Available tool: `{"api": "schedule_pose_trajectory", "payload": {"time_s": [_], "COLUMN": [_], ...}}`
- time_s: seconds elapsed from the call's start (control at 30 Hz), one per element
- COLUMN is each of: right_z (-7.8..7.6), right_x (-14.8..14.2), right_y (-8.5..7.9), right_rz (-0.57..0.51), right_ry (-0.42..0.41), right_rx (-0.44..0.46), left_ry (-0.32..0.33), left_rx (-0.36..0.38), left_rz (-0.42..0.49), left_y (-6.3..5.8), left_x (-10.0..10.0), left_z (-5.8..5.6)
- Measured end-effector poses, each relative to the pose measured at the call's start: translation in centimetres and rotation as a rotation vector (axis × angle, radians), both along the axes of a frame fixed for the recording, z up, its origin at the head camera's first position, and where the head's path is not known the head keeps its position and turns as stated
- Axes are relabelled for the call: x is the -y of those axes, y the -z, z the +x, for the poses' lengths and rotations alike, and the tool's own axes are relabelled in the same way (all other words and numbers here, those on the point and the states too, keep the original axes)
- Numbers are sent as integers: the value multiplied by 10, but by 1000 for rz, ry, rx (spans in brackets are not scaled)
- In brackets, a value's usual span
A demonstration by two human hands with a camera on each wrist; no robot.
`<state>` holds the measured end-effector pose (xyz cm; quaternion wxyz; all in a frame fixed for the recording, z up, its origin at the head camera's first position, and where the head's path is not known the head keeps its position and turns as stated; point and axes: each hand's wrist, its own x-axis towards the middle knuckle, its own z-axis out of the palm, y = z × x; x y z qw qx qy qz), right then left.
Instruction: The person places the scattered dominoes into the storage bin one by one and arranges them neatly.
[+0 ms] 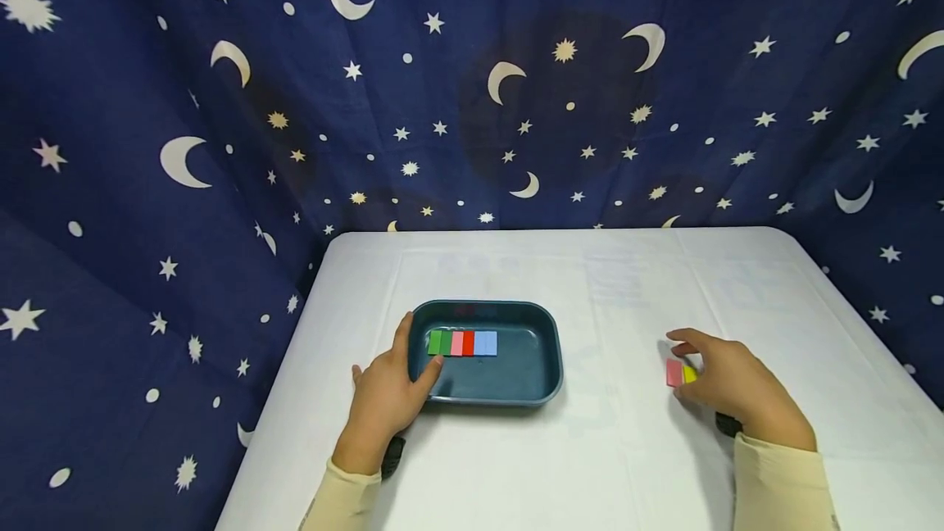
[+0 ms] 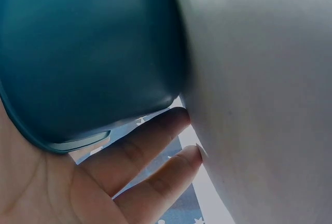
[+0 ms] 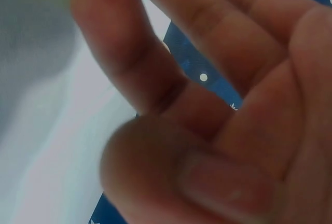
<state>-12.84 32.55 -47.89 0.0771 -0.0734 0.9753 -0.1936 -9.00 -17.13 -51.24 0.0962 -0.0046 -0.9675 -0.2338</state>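
Observation:
My left hand holds the blue-green tray at its near left corner. Its thumb lies over the rim on the inside, and the other fingers spread along the outer wall. In the left wrist view two fingers reach beneath the tray's side near the white cloth. Inside the tray, a row of small coloured blocks runs green, pink, red and light blue. My right hand curves loosely around a pink block and a yellow block, its thumb and index fingertips apart. The yellow block is partly hidden.
A white cloth covers the table. Behind it and along the sides hangs a dark blue curtain with moons and stars. The tray stands left of the pink and yellow blocks, with a stretch of cloth between.

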Motion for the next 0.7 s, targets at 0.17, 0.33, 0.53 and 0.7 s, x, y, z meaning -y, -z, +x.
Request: {"api": "schedule_pose_trajectory", "payload": {"time_s": [0.17, 0.33, 0.53, 0.7], "right_z": [-1, -1, -3, -3], "right_x": [0, -2, -3, -5], "right_y": [0, 2, 4, 5], "right_rz": [-5, -27, -54, -66], "right_ry": [20, 18, 10, 26], "right_rx": [1, -17, -29, -18], "left_ry": [-4, -9, -12, -8], "left_rx": [4, 6, 7, 3], "left_rz": [-2, 0, 1, -3], "left_y": [-1, -1, -2, -3], "left_x": [0, -1, -2, -2], "left_z": [0, 0, 1, 1]}}
